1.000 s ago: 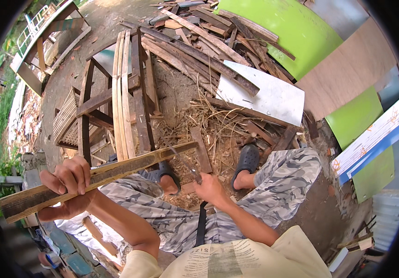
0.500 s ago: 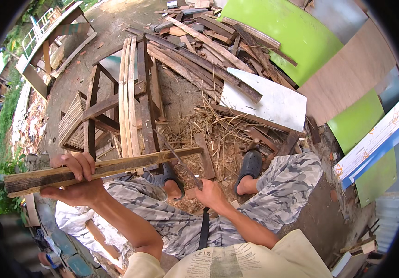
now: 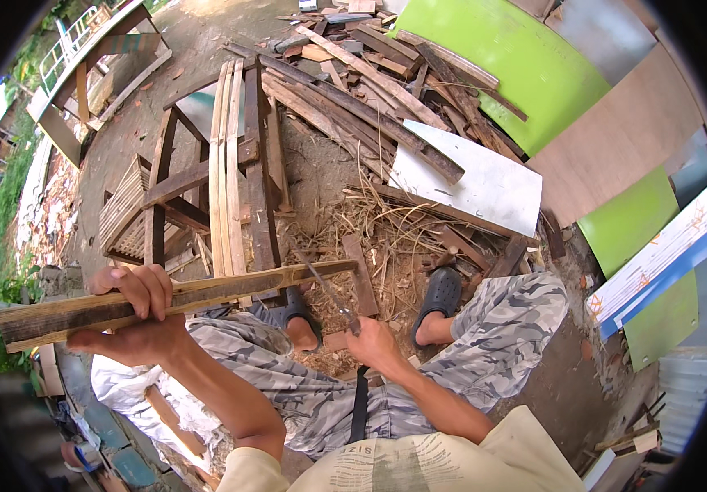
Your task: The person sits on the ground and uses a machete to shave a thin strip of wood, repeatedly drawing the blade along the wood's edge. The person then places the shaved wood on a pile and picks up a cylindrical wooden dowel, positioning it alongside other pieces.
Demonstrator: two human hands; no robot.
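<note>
My left hand (image 3: 136, 316) wraps around the thick near end of a long wooden stick (image 3: 230, 291), fingers over the top and thumb beneath. The stick has dark weathered faces and paler shaved edges, and it lies nearly level, its thin end reaching right. In my right hand (image 3: 374, 343) is the handle of a long knife (image 3: 330, 299) with a narrow dark blade. Its blade slants up and left across the stick near the thin end; whether the edge touches the wood I cannot tell.
Ahead stands a dark wooden frame (image 3: 181, 190) with pale strips (image 3: 226, 164) laid over it. A heap of scrap boards (image 3: 394, 90) lies farther back, beside a white panel (image 3: 468, 180) and green sheets (image 3: 501, 61). Shavings and twigs (image 3: 386, 217) litter the ground between my clogs (image 3: 440, 295).
The knife's blade tip has swung to the right along the stick. The stick has shifted slightly left with my left hand, and both grips stay the same.
</note>
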